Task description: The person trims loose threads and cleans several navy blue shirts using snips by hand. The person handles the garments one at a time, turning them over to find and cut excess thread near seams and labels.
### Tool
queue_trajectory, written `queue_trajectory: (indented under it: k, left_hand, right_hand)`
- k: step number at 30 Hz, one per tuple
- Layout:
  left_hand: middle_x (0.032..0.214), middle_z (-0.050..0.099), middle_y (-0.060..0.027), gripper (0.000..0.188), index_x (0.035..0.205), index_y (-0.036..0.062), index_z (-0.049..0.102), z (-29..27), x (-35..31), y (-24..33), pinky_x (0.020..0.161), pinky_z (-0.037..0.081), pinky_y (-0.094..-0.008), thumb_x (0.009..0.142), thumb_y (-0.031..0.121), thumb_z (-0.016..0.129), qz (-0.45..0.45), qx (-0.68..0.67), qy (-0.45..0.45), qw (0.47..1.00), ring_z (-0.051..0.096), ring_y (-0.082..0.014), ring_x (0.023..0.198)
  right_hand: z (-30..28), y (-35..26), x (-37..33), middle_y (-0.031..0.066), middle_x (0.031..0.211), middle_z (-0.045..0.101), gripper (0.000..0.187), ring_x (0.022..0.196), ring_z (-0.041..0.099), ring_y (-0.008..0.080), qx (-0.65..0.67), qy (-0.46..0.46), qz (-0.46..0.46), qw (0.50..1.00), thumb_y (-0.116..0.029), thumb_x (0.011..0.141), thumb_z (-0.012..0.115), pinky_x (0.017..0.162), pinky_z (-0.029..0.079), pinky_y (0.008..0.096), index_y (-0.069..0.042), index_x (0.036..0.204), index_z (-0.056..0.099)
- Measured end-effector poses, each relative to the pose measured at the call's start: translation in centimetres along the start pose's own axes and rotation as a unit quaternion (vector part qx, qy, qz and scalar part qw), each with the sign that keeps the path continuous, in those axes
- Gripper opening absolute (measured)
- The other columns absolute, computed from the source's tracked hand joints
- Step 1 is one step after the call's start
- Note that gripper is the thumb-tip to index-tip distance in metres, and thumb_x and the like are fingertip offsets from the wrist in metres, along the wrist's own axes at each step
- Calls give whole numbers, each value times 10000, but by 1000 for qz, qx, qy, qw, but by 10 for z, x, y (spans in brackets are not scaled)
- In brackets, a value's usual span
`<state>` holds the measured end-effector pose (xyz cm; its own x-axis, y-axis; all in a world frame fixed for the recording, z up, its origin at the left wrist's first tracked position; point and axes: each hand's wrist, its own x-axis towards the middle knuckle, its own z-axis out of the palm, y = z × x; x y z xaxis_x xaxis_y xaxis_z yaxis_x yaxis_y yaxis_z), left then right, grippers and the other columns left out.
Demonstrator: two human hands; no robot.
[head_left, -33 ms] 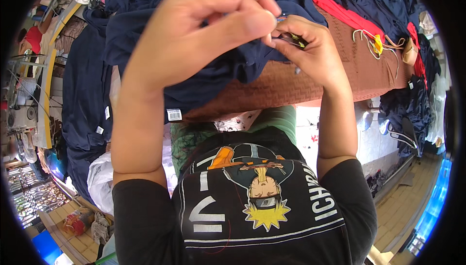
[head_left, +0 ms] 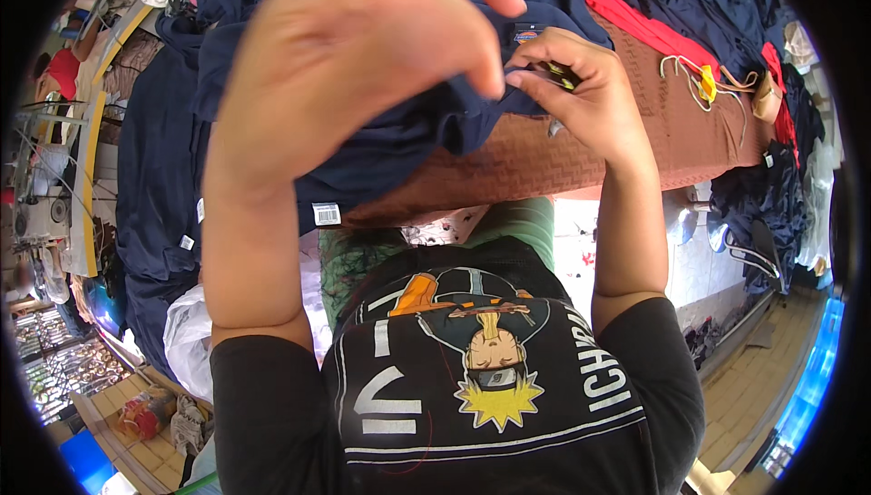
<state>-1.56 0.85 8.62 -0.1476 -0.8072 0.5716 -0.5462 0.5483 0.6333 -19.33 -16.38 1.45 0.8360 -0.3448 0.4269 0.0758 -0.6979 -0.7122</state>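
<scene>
My left hand (head_left: 354,78) is raised over the navy garment (head_left: 381,159), blurred by motion. Its thumb and a finger stand wide apart with nothing visible between them. Close by on the right, the fingertips of my right hand (head_left: 581,96) are pinched together at the garment's edge. A small black-and-yellow object (head_left: 558,73) shows inside that hand's curled fingers; its kind is mostly hidden. Just past the fingertips lies a sewn neck label (head_left: 528,34) on the navy cloth. A small grey piece (head_left: 555,129) shows below the right palm.
Under the garment is a brown textured cloth (head_left: 635,146). A white barcode tag (head_left: 327,214) hangs at the near edge. Red fabric (head_left: 635,19) and a yellow piece with cords (head_left: 707,84) lie at right. A white plastic bag (head_left: 186,341) is at lower left.
My left thumb and finger have parted from a closed pinch near the right fingertips, and the hand has shifted slightly up and left. More of the neck label shows. My right hand has barely moved.
</scene>
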Motion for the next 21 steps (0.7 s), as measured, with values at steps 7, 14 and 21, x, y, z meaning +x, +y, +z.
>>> queue_trajectory:
  k: [7, 14, 21]
  left_hand:
    - [902, 570, -111, 559, 758, 79, 566, -28, -35, 17, 777, 341, -295, 1006, 495, 287, -22, -56, 122, 991, 489, -182, 840]
    - [884, 670, -57, 255, 980, 39, 572, 86, -49, -26, 774, 508, -291, 797, 64, 747, -125, 171, 245, 946, 642, -152, 794]
    - [968, 713, -106, 348, 1143, 59, 558, 97, -39, -28, 833, 514, -267, 834, 42, 715, -258, -130, 284, 914, 679, -144, 919]
  right_hand:
    - [-4, 4, -6, -5, 804, 618, 119, 693, 511, 53, 41, 38, 27, 998, -21, 793, 738, 626, 417, 208, -6, 880, 658]
    - [3, 3, 2, -4, 763, 617, 139, 683, 504, 58, 50, 63, 16, 997, -94, 804, 763, 620, 412, 219, 3, 831, 666]
    - [7, -5, 2, 0, 715, 634, 210, 675, 513, 56, 63, 108, 128, 984, -190, 808, 781, 624, 430, 239, -6, 808, 679]
